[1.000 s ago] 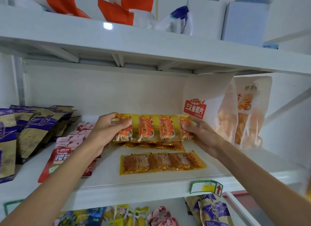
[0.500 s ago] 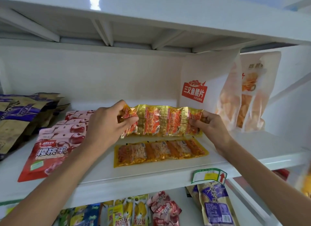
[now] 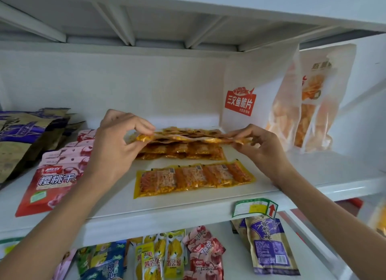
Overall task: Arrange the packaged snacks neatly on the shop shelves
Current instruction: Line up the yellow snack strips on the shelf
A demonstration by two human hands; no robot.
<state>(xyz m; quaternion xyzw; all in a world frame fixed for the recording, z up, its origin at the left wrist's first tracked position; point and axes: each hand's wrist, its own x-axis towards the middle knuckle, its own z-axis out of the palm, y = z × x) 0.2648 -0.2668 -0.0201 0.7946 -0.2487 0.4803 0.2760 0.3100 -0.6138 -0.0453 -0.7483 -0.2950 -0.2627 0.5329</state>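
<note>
**Snack strip held flat over the stack**

The yellow-orange snack strip [image 3: 188,138], a row of joined sachets, is seen nearly edge-on, so its print is hard to read. It spans between the two hands: the left hand [image 3: 117,146] pinches its left end, the right hand [image 3: 259,146] pinches its right end. Directly beneath it a stack of like strips [image 3: 181,152] is partly hidden. Nearer than both hands, another strip [image 3: 194,178] lies flat on the white shelf [image 3: 167,208].

Your left hand [image 3: 112,152] and right hand [image 3: 261,148]: both bare, no gloves, rings or watch. Your forearms uncovered to frame edge, no sleeves visible. Nails short, unpainted.
</note>
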